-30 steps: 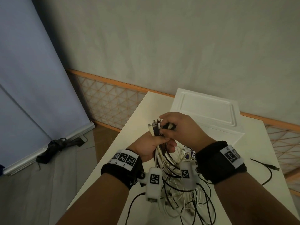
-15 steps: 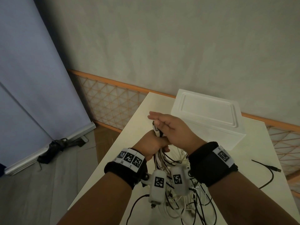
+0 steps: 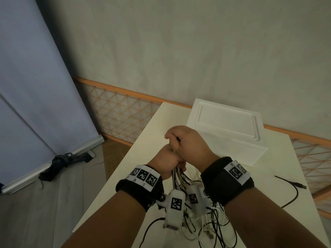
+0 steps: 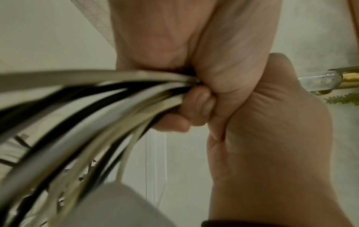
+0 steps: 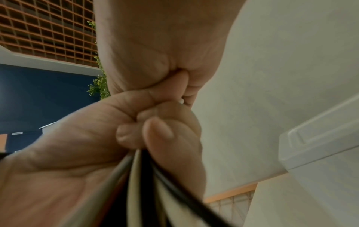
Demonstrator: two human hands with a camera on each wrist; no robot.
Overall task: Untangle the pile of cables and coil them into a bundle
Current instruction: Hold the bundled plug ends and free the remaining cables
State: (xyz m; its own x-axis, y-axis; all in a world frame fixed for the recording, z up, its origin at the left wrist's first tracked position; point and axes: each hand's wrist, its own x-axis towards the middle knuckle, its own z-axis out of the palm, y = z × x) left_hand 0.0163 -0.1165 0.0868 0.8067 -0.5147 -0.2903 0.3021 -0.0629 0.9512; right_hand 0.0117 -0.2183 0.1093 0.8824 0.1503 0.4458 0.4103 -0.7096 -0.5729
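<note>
- The cables, a mixed handful of white and black strands, are gathered upright above the bench, with both fists stacked round them.
- The left hand forms the lower grip: its fingers are curled tight round the bunch, and the strands fan out below it in the left wrist view.
- The right hand forms the upper grip, directly on top of the left and touching it; it is closed into a fist over the top of the strands, and whatever ends it covers are hidden.
- Below the grips the cables hang down in loose loops and spread onto the bench, between the two forearms.
- A single black cable lies on the bench well apart, to the right of the grips.
- A white box with a recessed lid stands on the bench just beyond the grips.
</note>
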